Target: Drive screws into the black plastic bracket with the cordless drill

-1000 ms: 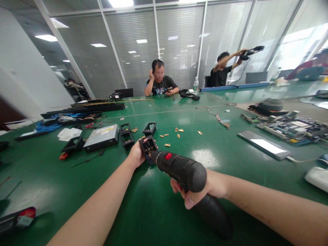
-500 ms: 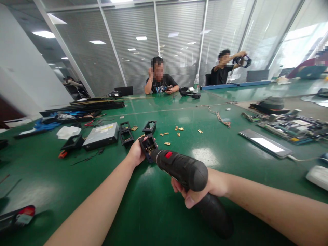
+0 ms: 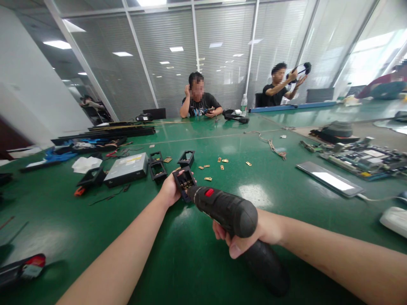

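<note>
My left hand (image 3: pixel 170 189) is closed around the left side of a small black plastic housing (image 3: pixel 183 178), tilted up with brass-coloured parts inside. My right hand (image 3: pixel 237 239) grips a black cordless drill (image 3: pixel 225 207) with a red switch on top. The drill's front end reaches into the lower right of the housing; its tip is hidden there. Just behind lie similar black housings (image 3: pixel 158 171), and another black housing (image 3: pixel 186 158) stands close to them. Several small brass plates (image 3: pixel 208 178) are scattered on the green table (image 3: pixel 178 262) beyond the drill.
A silver disc drive (image 3: pixel 127 169) lies at left near a white tissue (image 3: pixel 86 164). On the right are a phone (image 3: pixel 330 178) with a cable, a white mouse (image 3: pixel 394 219) and circuit boards (image 3: pixel 369 159). Two people sit across the table; another is at far right.
Both hands, the housing and the drill keep nearly the same position. Across the table, the person at right has turned the black headgear held in their raised hands.
</note>
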Action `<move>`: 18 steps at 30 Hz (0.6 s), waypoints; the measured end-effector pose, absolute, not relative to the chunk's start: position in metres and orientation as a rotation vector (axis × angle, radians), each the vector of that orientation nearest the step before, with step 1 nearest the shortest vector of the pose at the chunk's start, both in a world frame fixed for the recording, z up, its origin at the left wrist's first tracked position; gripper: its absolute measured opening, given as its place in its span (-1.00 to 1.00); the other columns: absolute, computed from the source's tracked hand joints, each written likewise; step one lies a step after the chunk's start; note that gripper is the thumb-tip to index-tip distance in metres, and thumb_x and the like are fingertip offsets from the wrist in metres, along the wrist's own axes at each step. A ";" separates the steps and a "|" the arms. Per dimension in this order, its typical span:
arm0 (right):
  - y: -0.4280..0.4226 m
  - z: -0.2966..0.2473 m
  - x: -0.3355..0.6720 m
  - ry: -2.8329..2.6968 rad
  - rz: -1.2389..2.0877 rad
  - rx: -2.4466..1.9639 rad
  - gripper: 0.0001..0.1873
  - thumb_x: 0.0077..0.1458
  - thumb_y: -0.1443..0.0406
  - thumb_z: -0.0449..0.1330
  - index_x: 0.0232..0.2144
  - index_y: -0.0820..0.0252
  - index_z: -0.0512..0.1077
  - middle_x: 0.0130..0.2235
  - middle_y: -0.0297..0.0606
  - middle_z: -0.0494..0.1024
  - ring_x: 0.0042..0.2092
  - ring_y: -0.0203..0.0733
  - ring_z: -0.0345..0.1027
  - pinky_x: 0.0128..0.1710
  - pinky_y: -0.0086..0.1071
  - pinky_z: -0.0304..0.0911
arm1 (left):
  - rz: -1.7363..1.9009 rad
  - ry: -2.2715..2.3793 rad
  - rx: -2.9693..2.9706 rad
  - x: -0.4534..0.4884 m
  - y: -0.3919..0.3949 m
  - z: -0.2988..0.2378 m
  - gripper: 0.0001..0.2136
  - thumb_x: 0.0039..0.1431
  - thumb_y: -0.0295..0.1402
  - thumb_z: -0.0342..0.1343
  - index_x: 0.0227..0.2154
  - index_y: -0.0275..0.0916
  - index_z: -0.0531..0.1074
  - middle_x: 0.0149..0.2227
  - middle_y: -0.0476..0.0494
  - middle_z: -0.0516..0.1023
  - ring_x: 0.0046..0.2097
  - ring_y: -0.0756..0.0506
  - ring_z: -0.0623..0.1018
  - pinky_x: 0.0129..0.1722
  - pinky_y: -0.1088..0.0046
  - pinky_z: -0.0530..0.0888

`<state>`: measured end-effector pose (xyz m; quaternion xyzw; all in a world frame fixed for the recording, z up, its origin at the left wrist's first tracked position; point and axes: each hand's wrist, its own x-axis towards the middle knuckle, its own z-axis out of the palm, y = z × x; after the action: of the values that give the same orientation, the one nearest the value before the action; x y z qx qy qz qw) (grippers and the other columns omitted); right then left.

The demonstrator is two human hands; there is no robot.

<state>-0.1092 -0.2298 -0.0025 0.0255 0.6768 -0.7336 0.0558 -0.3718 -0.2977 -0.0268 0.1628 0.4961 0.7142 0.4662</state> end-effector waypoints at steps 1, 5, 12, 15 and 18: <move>-0.230 -0.002 -0.109 2.019 -2.230 0.089 -0.51 -0.40 0.23 0.59 -0.40 0.27 0.49 -0.39 -0.32 0.51 -0.40 -0.26 0.37 -0.39 -0.39 0.28 | 1.752 1.220 0.406 -0.372 -0.298 -0.027 -0.74 0.20 -0.35 0.01 -0.26 -0.39 0.55 -0.42 -0.28 0.62 -0.38 -0.20 0.63 -0.36 0.29 0.57; -0.231 0.000 -0.109 1.944 -2.262 0.117 -0.51 -0.41 0.28 0.59 -0.40 0.26 0.47 -0.42 -0.35 0.50 -0.42 -0.26 0.37 -0.40 -0.38 0.30 | 1.741 1.246 0.441 -0.373 -0.299 -0.028 -0.74 0.20 -0.33 0.01 -0.31 -0.39 0.55 -0.41 -0.31 0.62 -0.37 -0.20 0.63 -0.34 0.28 0.58; -0.231 -0.001 -0.109 1.999 -2.289 0.085 -0.52 -0.41 0.29 0.59 -0.40 0.26 0.48 -0.43 -0.37 0.52 -0.41 -0.26 0.37 -0.39 -0.38 0.28 | 1.753 1.240 0.463 -0.375 -0.297 -0.031 -0.76 0.19 -0.34 0.02 -0.30 -0.38 0.55 -0.40 -0.30 0.62 -0.36 -0.21 0.63 -0.34 0.27 0.58; -0.231 0.000 -0.110 2.054 -2.274 0.030 -0.53 -0.39 0.29 0.58 -0.39 0.26 0.48 -0.44 -0.38 0.51 -0.39 -0.26 0.36 -0.38 -0.39 0.27 | 1.743 1.236 0.457 -0.375 -0.297 -0.031 -0.74 0.20 -0.32 0.02 -0.32 -0.39 0.55 -0.41 -0.31 0.62 -0.36 -0.21 0.63 -0.34 0.28 0.58; -0.232 0.002 -0.110 2.076 -2.274 0.013 -0.53 -0.36 0.29 0.58 -0.38 0.26 0.48 -0.39 -0.36 0.51 -0.36 -0.26 0.37 -0.36 -0.39 0.27 | 1.744 1.235 0.457 -0.373 -0.297 -0.029 -0.73 0.22 -0.31 -0.01 -0.33 -0.39 0.54 -0.41 -0.31 0.62 -0.38 -0.20 0.63 -0.35 0.28 0.58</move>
<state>-0.1099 -0.2318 0.0024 0.0044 0.6740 -0.7381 0.0312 -0.3735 -0.2973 -0.0289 0.1858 0.5018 0.7084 0.4601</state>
